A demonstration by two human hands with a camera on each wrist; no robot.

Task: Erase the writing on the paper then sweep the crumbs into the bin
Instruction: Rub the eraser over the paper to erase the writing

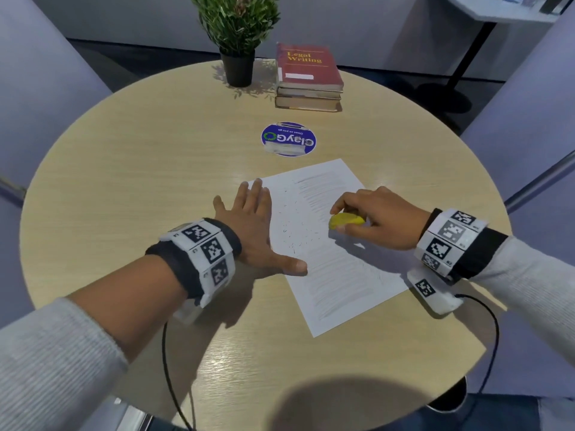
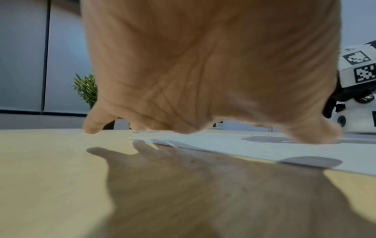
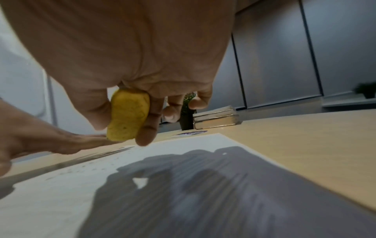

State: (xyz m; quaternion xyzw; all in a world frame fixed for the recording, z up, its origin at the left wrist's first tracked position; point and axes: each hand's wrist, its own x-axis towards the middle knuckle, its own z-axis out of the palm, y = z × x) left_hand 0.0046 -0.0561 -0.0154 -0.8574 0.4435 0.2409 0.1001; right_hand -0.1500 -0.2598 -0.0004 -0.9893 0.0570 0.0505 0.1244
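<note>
Right fingers (image 3: pixel 146 133) curled round yellow eraser (image 3: pixel 128 114), pinched between thumb and forefinger, right hand (image 1: pixel 379 219) just above paper (image 1: pixel 326 259), eraser's lower end close to sheet, contact not clear. Left fingers (image 1: pixel 252 194) straight and spread, left hand (image 1: pixel 252 231) pressed flat on paper's left edge, thumb on sheet, little finger on bench (image 1: pixel 124 181). Paper lay tilted near bench centre, faint pencil lines (image 1: pixel 323 194) across it, dark eraser crumbs (image 1: pixel 295 225) scattered between both hands. Beyond paper: round blue sticker (image 1: pixel 288 139), stack of books (image 1: pixel 308 77), potted plant (image 1: pixel 238 29) at far edge.
</note>
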